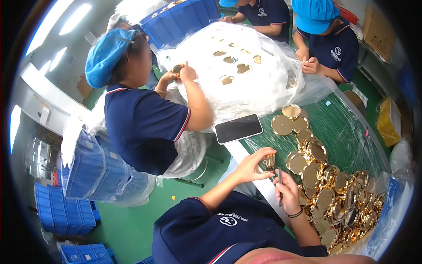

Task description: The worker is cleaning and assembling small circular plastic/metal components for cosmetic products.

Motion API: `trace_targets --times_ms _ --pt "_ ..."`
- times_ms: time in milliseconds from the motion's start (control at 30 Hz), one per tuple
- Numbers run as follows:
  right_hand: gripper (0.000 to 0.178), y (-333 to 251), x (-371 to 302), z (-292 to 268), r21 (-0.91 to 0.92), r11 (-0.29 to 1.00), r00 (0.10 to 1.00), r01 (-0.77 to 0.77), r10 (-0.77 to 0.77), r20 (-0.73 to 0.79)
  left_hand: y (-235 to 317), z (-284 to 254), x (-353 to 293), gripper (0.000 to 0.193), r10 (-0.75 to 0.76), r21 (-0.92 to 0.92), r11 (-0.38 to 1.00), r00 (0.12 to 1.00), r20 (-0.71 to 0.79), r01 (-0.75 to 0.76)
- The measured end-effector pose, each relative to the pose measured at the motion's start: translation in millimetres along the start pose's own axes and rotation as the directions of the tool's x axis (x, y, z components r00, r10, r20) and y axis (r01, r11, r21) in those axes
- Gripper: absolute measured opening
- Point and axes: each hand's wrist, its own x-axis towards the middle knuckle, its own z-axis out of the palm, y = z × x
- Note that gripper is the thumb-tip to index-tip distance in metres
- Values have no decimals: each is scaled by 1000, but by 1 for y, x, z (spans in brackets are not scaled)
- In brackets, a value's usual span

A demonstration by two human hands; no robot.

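My left hand (255, 165) is closed on a shiny gold round case (270, 163), gripping it between thumb and fingers with its edge turned up. Close beside it, my right hand (288, 192) holds a thin, dark, narrow tool (279, 186) upright, its upper end near the case; its exact kind cannot be made out. A large heap of similar gold round cases (325, 199) lies to the right of my hands, several with flat mirror-like faces. The heap thins out toward the far side of the green, film-covered table (268, 143).
A black-screened phone (238, 129) lies at the table's left corner. Beyond it, white plastic sheeting (263, 83) carries more gold pieces. A co-worker (145, 119) at left holds a gold piece; others work at the far side. Blue crates (66, 211) stand on the floor at left.
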Motion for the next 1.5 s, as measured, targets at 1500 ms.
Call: trace_targets --times_ms 1500 --pt "41 1 8 -24 268 938 975 -220 218 38 0 3 2 74 23 134 991 1000 -3 -22"
